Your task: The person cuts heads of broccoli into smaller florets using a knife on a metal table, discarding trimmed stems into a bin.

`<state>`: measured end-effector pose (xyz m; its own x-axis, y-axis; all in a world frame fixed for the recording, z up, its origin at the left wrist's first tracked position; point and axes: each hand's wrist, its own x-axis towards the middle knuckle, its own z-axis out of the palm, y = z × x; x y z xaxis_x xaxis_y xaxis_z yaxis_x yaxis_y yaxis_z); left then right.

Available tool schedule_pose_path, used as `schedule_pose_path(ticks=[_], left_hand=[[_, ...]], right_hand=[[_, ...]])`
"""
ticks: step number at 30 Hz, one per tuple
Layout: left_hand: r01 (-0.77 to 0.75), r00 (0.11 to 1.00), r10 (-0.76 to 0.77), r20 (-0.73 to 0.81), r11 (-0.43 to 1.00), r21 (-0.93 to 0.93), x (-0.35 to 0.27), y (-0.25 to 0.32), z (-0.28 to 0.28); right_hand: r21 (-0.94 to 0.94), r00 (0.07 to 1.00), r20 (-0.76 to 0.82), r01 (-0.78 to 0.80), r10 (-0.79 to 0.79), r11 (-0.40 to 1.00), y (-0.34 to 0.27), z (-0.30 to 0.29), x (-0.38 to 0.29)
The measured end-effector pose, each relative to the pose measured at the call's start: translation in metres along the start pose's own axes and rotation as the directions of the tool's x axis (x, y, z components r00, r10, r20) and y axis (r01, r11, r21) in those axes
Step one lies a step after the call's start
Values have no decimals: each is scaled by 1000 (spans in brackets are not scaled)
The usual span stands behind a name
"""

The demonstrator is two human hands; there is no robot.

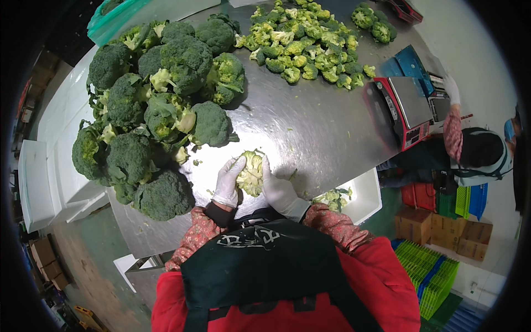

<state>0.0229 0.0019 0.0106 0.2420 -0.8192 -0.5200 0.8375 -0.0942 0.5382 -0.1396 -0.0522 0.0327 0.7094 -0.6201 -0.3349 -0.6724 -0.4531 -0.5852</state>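
Note:
Both of my hands wear thin white gloves and hold one broccoli piece (251,176) just above the steel table, its pale cut stems facing up. My left hand (229,182) grips its left side with the thumb on top. On the other side, my right hand (281,191) presses its thumb against the edge, its other fingers mostly hidden underneath. A large heap of whole broccoli heads (184,64) lies to the left. Farther back on the steel table (290,112) spreads a pile of cut broccoli florets (303,45). Small green scraps are scattered around.
A red weighing scale (408,103) sits at the table's right edge. Below that edge, a white bin (365,195) contains broccoli trimmings (336,199). White foam boxes (66,166) stand at left. A co-worker (477,149) is at right, near stacked green crates (431,276) and cardboard boxes (412,224).

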Motion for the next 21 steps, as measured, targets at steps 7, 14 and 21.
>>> schedule_pose_path(ticks=[7, 14, 21], left_hand=[[-7, 988, -5, 154, 997, 80, -10, 14, 6], [75, 980, -50, 193, 990, -121, -12, 10, 13], [-172, 979, 187, 86, 972, -159, 4, 9, 10]], right_hand=[[50, 999, 2, 49, -50, 998, 22, -7, 11], [311, 994, -13, -99, 109, 945, 30, -34, 24], [532, 903, -376, 27, 208, 847, 21, -58, 38]])
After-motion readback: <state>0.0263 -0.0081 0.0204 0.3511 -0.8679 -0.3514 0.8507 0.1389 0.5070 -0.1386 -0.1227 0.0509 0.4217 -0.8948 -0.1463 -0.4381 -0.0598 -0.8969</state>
